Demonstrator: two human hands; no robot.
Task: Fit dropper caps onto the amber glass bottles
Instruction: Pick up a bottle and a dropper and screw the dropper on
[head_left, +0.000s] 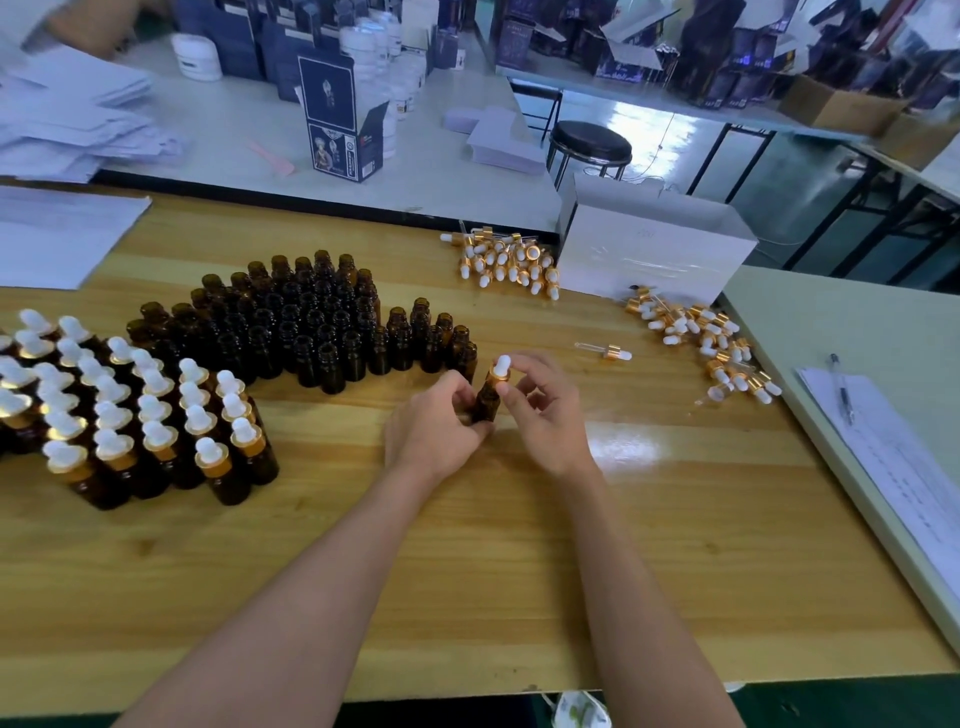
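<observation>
The left hand (436, 426) grips the body of one amber bottle (487, 402), fingers curled round it, holding it upright just above the wooden tabletop (467, 571). The right hand (545, 410) pinches the dropper cap (502, 368) that sits on the bottle's neck, its white bulb showing above a gold collar.

Just beyond the hands stands a dense block of uncapped bottles (311, 322). To the left of the hands, capped bottles (130, 405) stand in rows. A single loose dropper (605, 352) lies just beyond the right hand. Farther right lies a heap of caps (701, 338), and a second heap (506, 262) lies beyond the hands, beside a white box (654, 254) with a faint, unreadable mark.

Far beyond the hands, a dark carton (340, 124) bears a printed figure; its lettering is too small to read. Well right of the hands, a pen (841, 387) rests on a printed sheet (893, 467), its text illegible.
</observation>
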